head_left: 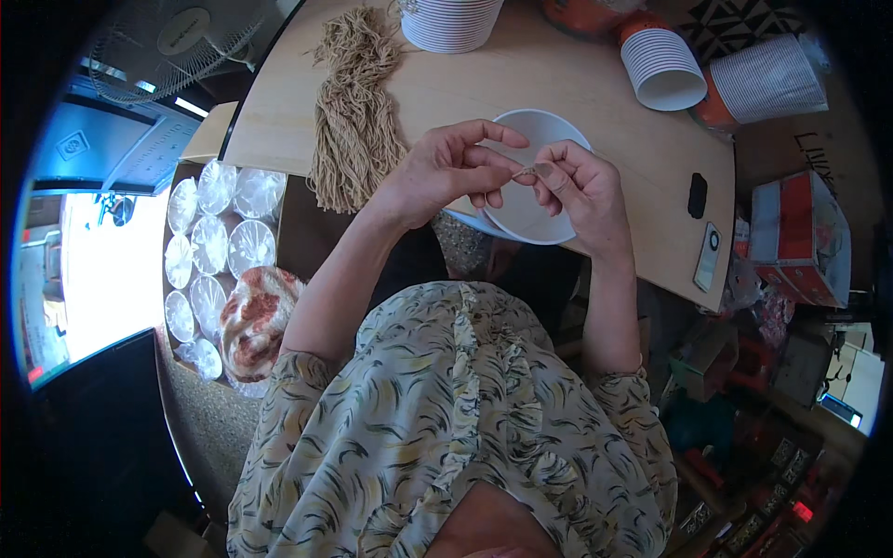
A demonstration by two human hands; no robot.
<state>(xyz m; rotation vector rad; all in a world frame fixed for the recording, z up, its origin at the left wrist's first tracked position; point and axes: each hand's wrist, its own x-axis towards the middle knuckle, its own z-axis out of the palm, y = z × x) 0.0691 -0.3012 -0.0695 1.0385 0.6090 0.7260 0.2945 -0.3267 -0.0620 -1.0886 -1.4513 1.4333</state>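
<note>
My left hand [451, 172] and my right hand [586, 191] meet above a white round tub [528, 231] at the table's near edge. Between their fingertips is a short bit of tan cord [524, 174], looped or knotted; its exact form is too small to tell. The left thumb and forefinger pinch one end, with the other fingers loosely curled. My right thumb presses the cord against the bent forefinger. A thick bundle of tan cords [349, 139] lies on the table to the left of my left hand, its loose ends toward me.
On the wooden table [549, 79] stand a stack of white paper tubs [453, 23] and more stacks tipped over at the far right. A phone [707, 256] and a black object [696, 195] lie near the right edge. A box of plastic-wrapped tubs [212, 242] is at my left.
</note>
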